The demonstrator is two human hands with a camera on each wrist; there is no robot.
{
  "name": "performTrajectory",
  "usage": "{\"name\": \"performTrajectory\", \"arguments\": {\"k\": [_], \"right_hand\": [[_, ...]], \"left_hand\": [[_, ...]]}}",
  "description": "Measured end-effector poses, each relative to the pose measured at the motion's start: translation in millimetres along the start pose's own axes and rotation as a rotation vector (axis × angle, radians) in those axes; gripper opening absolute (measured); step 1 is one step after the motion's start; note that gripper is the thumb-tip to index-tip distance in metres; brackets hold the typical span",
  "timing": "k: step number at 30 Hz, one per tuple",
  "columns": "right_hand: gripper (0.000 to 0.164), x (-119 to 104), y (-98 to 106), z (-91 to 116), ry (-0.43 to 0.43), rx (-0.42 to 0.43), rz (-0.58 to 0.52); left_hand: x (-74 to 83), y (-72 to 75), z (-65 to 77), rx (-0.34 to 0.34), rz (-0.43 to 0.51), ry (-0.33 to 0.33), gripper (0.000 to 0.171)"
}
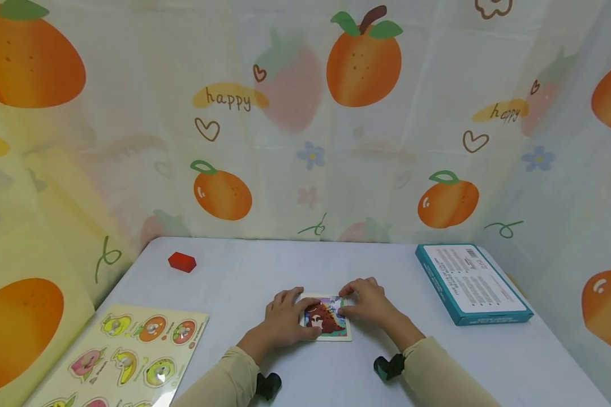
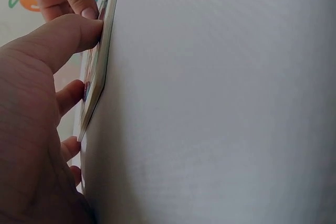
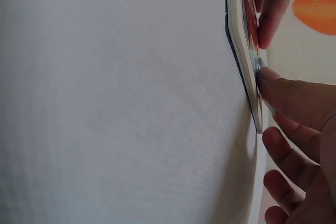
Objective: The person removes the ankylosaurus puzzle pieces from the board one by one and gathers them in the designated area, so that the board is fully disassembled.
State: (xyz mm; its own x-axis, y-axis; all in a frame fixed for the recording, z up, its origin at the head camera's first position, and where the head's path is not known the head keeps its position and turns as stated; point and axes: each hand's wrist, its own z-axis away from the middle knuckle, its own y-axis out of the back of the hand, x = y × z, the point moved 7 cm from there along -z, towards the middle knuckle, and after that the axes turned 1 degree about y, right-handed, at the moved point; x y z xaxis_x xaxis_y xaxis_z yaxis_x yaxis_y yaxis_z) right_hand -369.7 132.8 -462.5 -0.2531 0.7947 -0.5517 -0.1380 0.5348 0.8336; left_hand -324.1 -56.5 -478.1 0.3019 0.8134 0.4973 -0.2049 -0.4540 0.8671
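Observation:
A small square picture puzzle [image 1: 328, 321] with a pale border and a dark red dinosaur figure lies on the white table. My left hand [image 1: 284, 320] rests over its left side, thumb near the front edge and fingers spread toward the back. At its upper right, my right hand [image 1: 369, 302] pinches a small pale puzzle piece [image 3: 272, 109] between thumb and index finger. That piece sits tilted at the board's edge, mostly hidden by the fingers. From the left wrist view, the board [image 2: 100, 72] shows edge-on, with the left thumb pressing on it.
A red block [image 1: 182, 262] lies at the back left. Closer on the left is a cream board of fruit pictures [image 1: 132, 353]. The teal box [image 1: 473, 284] lies flat at the right with its printed white side up. A fruit-patterned curtain [image 1: 305, 169] hangs behind the table.

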Motion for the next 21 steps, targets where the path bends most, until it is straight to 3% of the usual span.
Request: {"name": "performTrajectory", "arguments": {"k": [13, 21], "right_hand": [[0.021, 0.5, 5.1, 1.1, 0.017, -0.041, 0.013], [0.020, 26.6, 35.9, 11.3, -0.004, -0.064, 0.068]], "left_hand": [[-0.2, -1.1, 0.1, 0.002, 0.001, 0.004, 0.068], [-2.1, -3.0, -0.5, 0.008, 0.007, 0.015, 0.068]]}}
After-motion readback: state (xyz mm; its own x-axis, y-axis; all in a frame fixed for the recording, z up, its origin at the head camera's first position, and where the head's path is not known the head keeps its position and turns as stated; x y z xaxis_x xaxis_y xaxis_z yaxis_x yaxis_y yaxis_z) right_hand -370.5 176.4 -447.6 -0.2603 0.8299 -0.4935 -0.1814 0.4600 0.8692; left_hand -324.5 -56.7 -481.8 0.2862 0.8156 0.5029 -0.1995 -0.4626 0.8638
